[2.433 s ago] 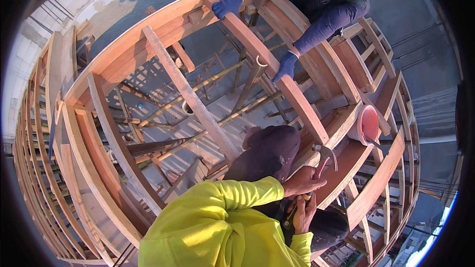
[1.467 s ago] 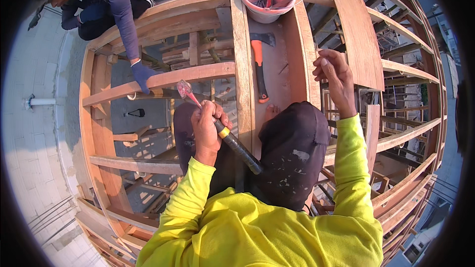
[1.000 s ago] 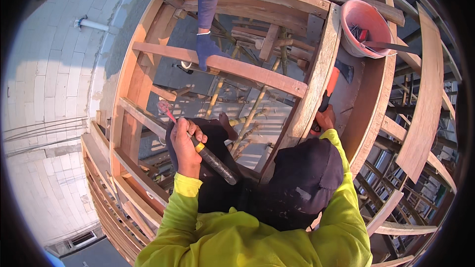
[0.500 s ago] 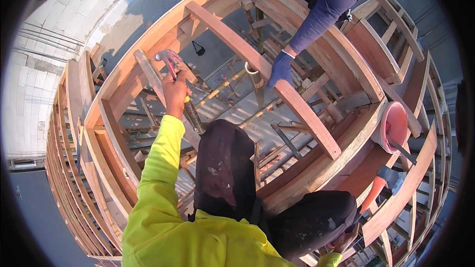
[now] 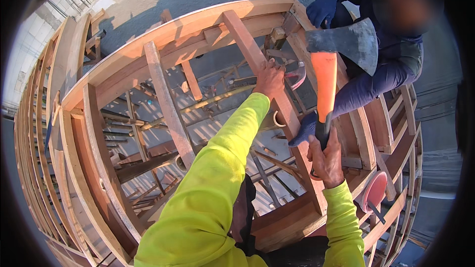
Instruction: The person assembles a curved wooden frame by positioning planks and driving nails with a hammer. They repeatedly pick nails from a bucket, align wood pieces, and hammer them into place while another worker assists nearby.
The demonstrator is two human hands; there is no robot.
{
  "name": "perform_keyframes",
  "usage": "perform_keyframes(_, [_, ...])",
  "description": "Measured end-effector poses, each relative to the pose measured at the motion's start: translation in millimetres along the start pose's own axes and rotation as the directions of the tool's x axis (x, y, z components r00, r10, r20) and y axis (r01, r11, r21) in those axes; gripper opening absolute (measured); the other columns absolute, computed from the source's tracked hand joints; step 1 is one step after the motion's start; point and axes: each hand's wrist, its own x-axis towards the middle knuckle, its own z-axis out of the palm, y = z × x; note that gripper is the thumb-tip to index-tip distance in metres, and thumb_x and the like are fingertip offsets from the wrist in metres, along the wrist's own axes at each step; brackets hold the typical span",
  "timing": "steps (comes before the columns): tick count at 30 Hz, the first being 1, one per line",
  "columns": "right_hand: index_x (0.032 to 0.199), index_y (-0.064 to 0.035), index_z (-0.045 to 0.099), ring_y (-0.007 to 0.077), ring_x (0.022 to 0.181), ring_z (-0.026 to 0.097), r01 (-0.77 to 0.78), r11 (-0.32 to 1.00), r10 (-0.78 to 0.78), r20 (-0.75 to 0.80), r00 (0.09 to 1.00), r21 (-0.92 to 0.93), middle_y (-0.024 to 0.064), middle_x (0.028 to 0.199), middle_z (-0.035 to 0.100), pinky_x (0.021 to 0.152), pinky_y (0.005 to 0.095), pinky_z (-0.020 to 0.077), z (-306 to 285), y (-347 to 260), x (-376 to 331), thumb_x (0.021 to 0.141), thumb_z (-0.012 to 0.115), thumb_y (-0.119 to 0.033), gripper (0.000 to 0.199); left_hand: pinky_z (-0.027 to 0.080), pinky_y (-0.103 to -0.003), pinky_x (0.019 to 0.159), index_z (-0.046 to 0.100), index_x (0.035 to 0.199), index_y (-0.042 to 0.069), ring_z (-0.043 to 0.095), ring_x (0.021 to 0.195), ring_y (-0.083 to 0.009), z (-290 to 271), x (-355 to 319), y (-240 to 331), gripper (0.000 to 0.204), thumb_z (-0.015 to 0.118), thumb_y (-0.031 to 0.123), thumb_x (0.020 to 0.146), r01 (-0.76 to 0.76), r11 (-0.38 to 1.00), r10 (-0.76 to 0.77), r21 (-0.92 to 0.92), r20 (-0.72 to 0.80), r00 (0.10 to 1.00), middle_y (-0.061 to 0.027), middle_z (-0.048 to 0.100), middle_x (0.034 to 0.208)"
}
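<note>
My right hand (image 5: 326,159) is wrapped round the black grip of an axe (image 5: 325,89) with an orange handle. Its dark steel head is raised above the timber frame. My left hand (image 5: 270,80) rests on a loose wooden beam (image 5: 246,42) laid across the frame. It is closed on a hammer (image 5: 298,76), whose reddish head shows past the beam's right side; part of the handle is hidden under my hand. A co-worker's blue-gloved hand (image 5: 304,129) touches the same beam, just left of my right hand.
The co-worker's other gloved hand (image 5: 322,9) is near the frame's far corner. Another crosspiece (image 5: 168,98) spans the frame to the left. Open gaps show bamboo poles (image 5: 198,106) below. A pink bucket (image 5: 374,190) with a tool in it sits at right.
The axe has come up from the lower right in my right hand. My left hand, with the hammer, has moved right onto the beam. The view has shifted and the co-worker shows more.
</note>
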Motion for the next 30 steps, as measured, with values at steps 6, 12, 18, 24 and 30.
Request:
perform_keyframes(6, [0.13,0.0052,0.041,0.0455,0.086,0.068,0.144,0.954,-0.126,0.084,0.988,-0.264,0.0292,0.089,0.067,0.076,0.0486,0.0519,91,-28,209,0.1,0.054,-0.022,0.043,0.045,-0.042,0.101,0.065,0.119,0.01,0.061,0.112,-0.0233,21,-8,11,0.035,0.059,0.035,0.095,0.225,-0.074,-0.387,-0.972,0.236,0.892,-0.0082,0.068,0.117])
perform_keyframes(12, [0.126,0.0035,0.045,0.0413,0.079,0.07,0.084,0.822,-0.034,0.099,0.994,-0.563,0.0231,0.087,0.068,0.075,0.0476,0.0544,163,12,337,0.098,0.053,-0.02,0.037,0.049,-0.038,0.096,0.061,0.123,0.008,0.063,0.105,-0.0246,40,-8,22,0.035,0.057,0.033,0.098,-0.064,-0.353,-0.37,-0.934,0.077,0.926,-0.007,0.067,0.113])
perform_keyframes(18, [0.124,0.0053,0.048,0.041,0.077,0.071,0.225,0.959,-0.226,0.016,0.974,-0.171,0.0248,0.088,0.069,0.073,0.0496,0.0547,141,-73,313,0.098,0.053,-0.019,0.036,0.047,-0.04,0.098,0.061,0.122,0.008,0.062,0.106,-0.0264,49,-13,10,0.034,0.057,0.032,0.098,-0.072,-0.023,-0.421,-0.997,-0.056,0.905,-0.0085,0.067,0.113])
perform_keyframes(24, [0.111,0.0022,0.048,0.0177,0.057,0.064,0.41,0.888,-0.456,-0.285,0.843,-0.209,0.01,0.076,0.065,0.051,0.0348,0.0532,161,-77,331,0.1,0.054,-0.019,0.025,0.046,-0.041,0.1,0.059,0.124,0.008,0.061,0.108,-0.0271,45,-10,12,0.035,0.057,0.033,0.099,-0.111,0.126,-0.426,-0.986,-0.155,0.891,-0.009,0.065,0.116])
perform_keyframes(30, [0.108,0.0043,0.05,0.0286,0.067,0.07,-0.136,0.972,0.199,0.364,0.91,-0.193,0.0165,0.08,0.069,0.063,0.0433,0.0563,158,-25,339,0.099,0.051,-0.024,0.03,0.046,-0.039,0.101,0.055,0.124,0.008,0.059,0.113,-0.0229,23,-26,20,0.035,0.06,0.029,0.096,0.017,0.127,-0.345,-0.992,-0.029,0.938,-0.0075,0.062,0.119])
